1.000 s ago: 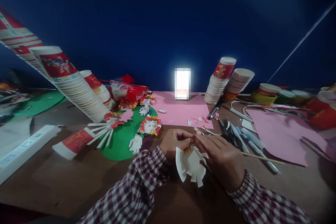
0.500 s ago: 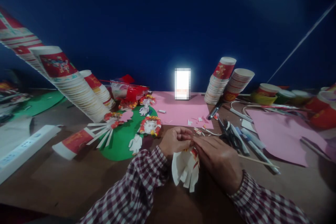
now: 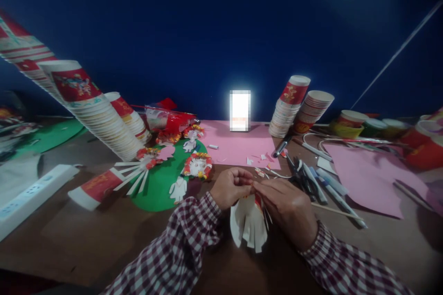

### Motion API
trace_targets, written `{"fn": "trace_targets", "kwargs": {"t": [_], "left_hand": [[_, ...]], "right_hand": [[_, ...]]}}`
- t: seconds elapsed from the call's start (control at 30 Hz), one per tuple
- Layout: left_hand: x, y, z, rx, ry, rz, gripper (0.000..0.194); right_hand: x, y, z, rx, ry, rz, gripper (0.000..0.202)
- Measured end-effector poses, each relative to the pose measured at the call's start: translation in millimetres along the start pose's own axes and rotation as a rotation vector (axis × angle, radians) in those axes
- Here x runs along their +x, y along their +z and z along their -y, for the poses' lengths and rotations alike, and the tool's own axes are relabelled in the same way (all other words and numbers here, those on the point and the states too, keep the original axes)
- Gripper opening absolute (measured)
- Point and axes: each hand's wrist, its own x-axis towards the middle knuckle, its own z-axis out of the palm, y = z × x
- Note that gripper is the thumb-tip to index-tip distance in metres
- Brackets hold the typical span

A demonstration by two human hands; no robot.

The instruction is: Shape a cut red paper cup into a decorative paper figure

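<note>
A paper cup cut into strips (image 3: 249, 226) hangs between my hands near the front of the table, its white strips pointing toward me. My left hand (image 3: 231, 188) is closed on its upper end, with thumb and fingers pinched together. From the right, my right hand (image 3: 287, 203) reaches in with its fingers pressed together at the same end of the cup. Its fingertips touch or nearly touch those of my left hand. The fingers cover the cup's base, and only a little red print shows below them.
Leaning cup stacks (image 3: 104, 120) rise at left, others (image 3: 289, 106) at back right. A green sheet (image 3: 152, 193) bears paper figures and a flower-like cup (image 3: 198, 166). Pink paper (image 3: 228, 143), a glowing phone-like screen (image 3: 240, 110), scissors (image 3: 304, 179), pens and a power strip (image 3: 34, 196) lie around.
The cut cup has turned and shifted slightly right, so its strips show more face on and thin ones stick out at its right side. My right hand has moved slightly left.
</note>
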Motion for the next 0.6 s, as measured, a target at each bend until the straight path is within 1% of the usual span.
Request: {"fn": "trace_targets", "kwargs": {"t": [0.17, 0.27, 0.47, 0.6], "left_hand": [[-1.2, 1.5, 0.8, -0.039, 0.085, 0.084, 0.040], [-2.5, 3.4, 1.5, -0.029, 0.108, 0.093, 0.042], [-0.8, 3.9, 3.3, 0.060, 0.121, 0.049, 0.036], [1.6, 3.0, 5.8, 0.132, 0.130, 0.081, 0.028]], "right_hand": [[-0.1, 1.3, -2.0, 0.009, 0.060, -0.024, 0.021], [-0.9, 3.7, -5.6, 0.024, 0.091, -0.031, 0.020], [-1.5, 5.0, -7.4, 0.024, 0.101, -0.035, 0.020], [-1.9, 3.9, -6.4, 0.010, 0.098, -0.039, 0.020]]}}
